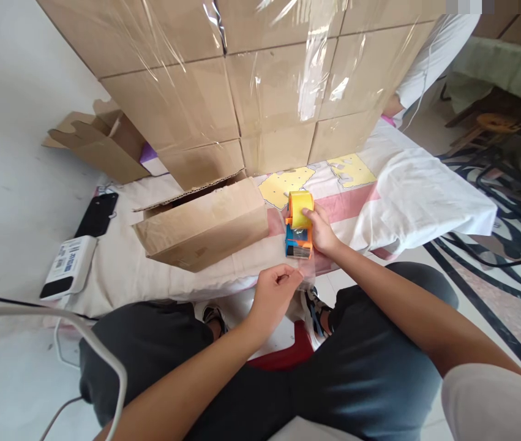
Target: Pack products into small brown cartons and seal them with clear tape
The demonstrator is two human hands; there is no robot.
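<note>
Right hand (323, 231) curled round a plastic tape dispenser (297, 235) at centre, left hand (273, 293) pinching clear tape (307, 268) just below, oblong cardboard box (205, 223) centre-left.

Two bare hands: one left hand (275, 294), one right hand (322, 231). One tape dispenser (297, 240), one yellow roll (302, 205), one clear tape strip (307, 269). Two loose cartons: one near carton (214, 220), one wall-side carton (99, 150). One wrapped stack (283, 79), three cartons (278, 148) across bottom row, full total cut off by frame. One purple-and-white box (153, 162), one black phone (97, 214), one white device (70, 263), two shoes (318, 309), two yellow patches (290, 184), one wooden stool (501, 122).
</note>
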